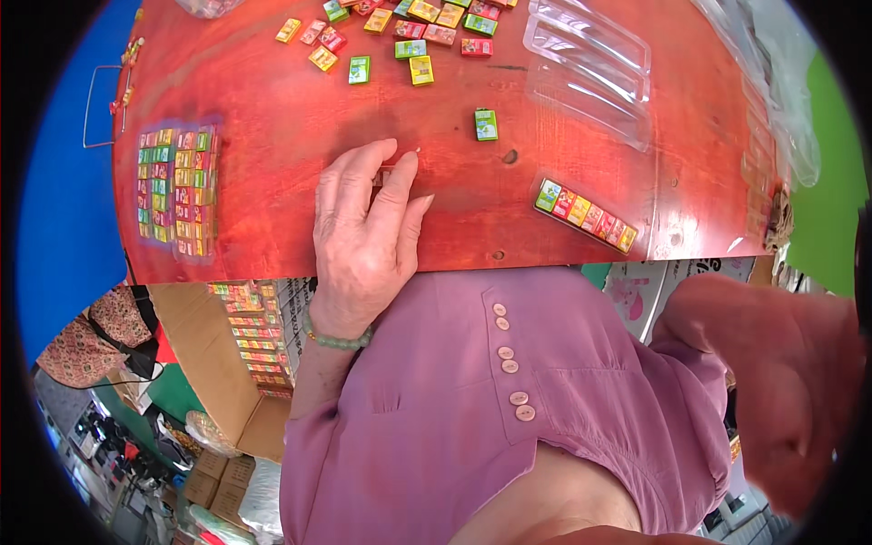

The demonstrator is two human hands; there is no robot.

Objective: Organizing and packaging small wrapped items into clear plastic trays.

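One green box (pixel 487 126), long axis vertical in frame, lies upper right of the loosely curled left hand (pixel 360 225); any grip on the reddish box (pixel 379 177) beneath is hidden.

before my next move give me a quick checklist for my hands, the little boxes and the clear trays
1. Left hand at the tabletop: ok, curled low over it with the palm down.
2. Small box under those fingers firmly gripped: cannot tell, the fingers hide most of it.
3. Right arm at the tabletop: not ok, it is bent and blurred near the camera, off the table.
4. Single green box lying apart from the pile: ok.
5. Row of boxes lined up: ok, side by side with no gap showing.
6. Clear trays on the table: ok, beyond that row.
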